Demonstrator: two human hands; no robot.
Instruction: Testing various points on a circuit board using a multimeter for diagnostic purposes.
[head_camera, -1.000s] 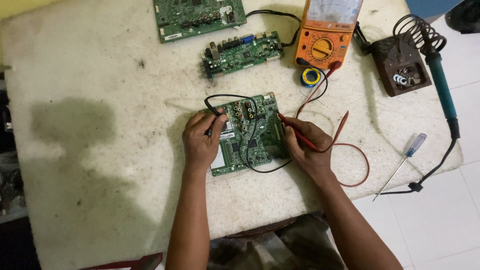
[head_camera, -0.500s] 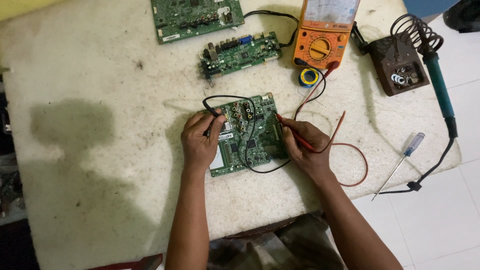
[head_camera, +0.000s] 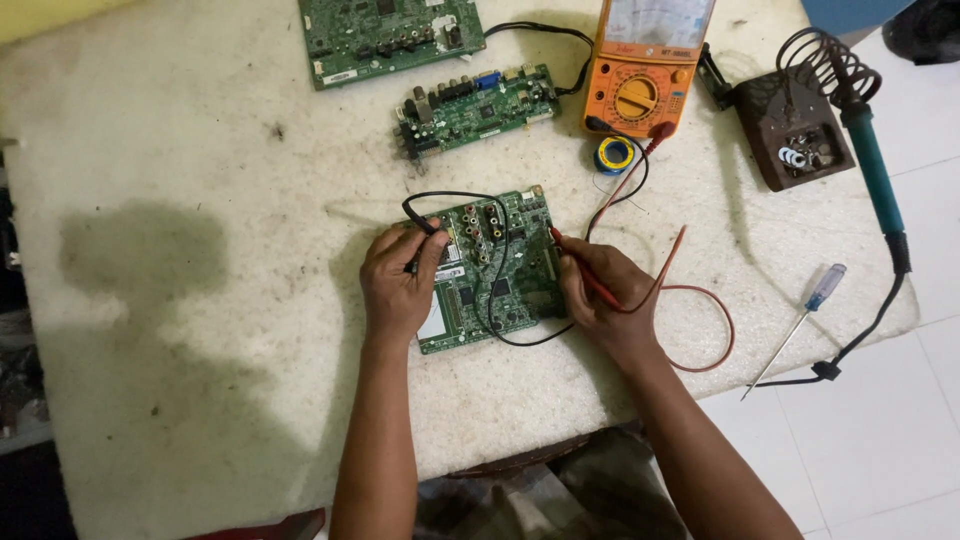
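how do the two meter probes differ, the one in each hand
The red probe lies in the right hand, tip at the circuit board's right edge; the black probe, in the left hand, sits at its left side, mostly hidden. Both leads run to the orange multimeter.

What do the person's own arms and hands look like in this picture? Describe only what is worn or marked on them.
Both arms are bare from the bottom edge of the picture up to the fingers: no sleeves show. The left hand and the right hand wear no gloves. No watch, bracelet or ring can be seen on either wrist or hand, and no markings show. Patterned cloth shows at the lap between the arms.
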